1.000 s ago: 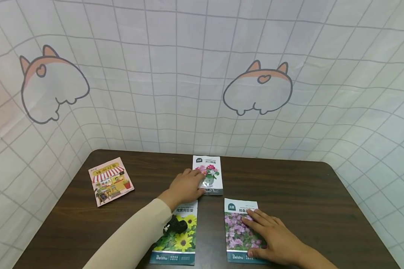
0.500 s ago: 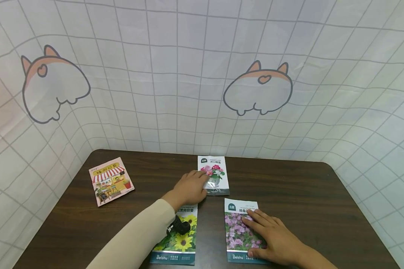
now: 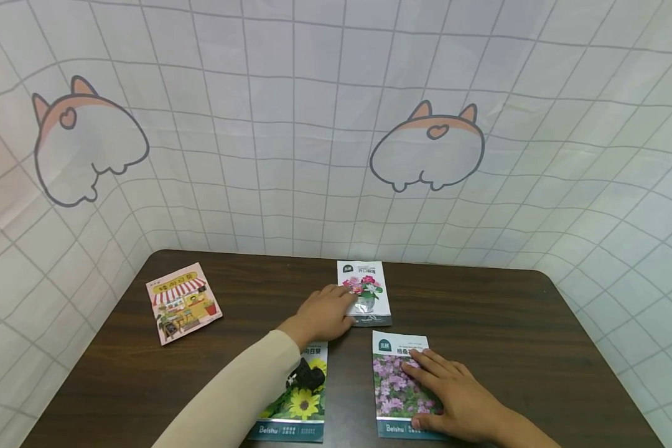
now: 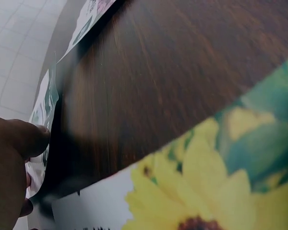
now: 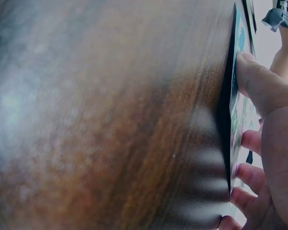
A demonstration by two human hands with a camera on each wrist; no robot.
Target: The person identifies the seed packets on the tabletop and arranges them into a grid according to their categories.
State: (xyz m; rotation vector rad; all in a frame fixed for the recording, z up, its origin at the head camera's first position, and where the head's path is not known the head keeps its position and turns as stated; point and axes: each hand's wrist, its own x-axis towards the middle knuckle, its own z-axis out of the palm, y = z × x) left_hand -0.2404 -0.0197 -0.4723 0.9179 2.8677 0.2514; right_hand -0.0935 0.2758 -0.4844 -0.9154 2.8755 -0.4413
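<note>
A white seed packet [image 3: 364, 310] printed with pink and red flowers in a vase lies near the far table edge. My left hand [image 3: 326, 314] rests on its left side, with the thumb [image 4: 36, 139] on the packet in the left wrist view. Beneath the left forearm is a packet with yellow flowers [image 3: 303, 403], partly covered. On a packet with purple flowers [image 3: 391, 386], my right hand [image 3: 459, 392] lies with its fingers spread. The right wrist view has its thumb [image 5: 252, 76] touching that packet near one edge.
A pink square packet [image 3: 185, 303] with a shopfront drawing lies tilted at the far left of the dark wooden table [image 3: 493, 317]. A white gridded curtain [image 3: 291, 155] with cartoon animals hangs behind and around the table.
My left hand has slid to the right, and the pink-and-red flower packet has moved right with it. The right hand and the other packets have stayed in place.
</note>
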